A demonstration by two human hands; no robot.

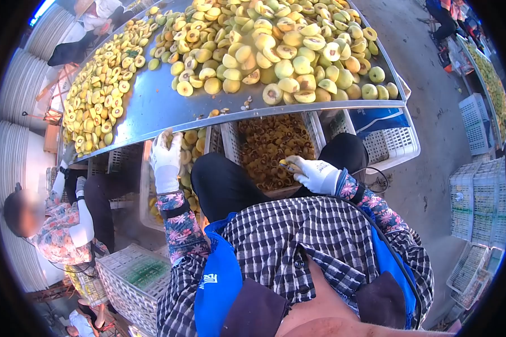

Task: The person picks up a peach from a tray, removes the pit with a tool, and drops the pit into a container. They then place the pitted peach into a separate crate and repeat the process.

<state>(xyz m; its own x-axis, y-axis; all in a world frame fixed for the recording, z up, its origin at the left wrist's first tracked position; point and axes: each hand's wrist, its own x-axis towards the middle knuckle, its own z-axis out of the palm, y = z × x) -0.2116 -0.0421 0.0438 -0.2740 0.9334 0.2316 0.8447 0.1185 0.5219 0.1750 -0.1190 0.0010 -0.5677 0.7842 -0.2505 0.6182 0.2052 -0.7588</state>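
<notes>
My left hand (166, 163), in a white glove, is at the front edge of the metal table (174, 118). Its fingers are slightly apart, and nothing shows between them. Just below is a crate holding yellow-green fruit halves (189, 150). My right hand (317, 175), gloved as well, is closed above a crate full of brownish fruit pits and scraps (275, 143). From its fingertips juts a small yellowish piece (285, 163) with a thin greyish part beside it, too small to name. Many halved fruits (253, 45), some showing brown pit hollows, are heaped on the tabletop.
A co-worker (62, 224) with white gloves sits at left by another pile of halves (98, 101). A white crate (138, 281) stands near my left side. To the right are stacked crates (478, 196) and another fruit-covered table (489, 84). A dark cable (385, 180) loops beside my right wrist.
</notes>
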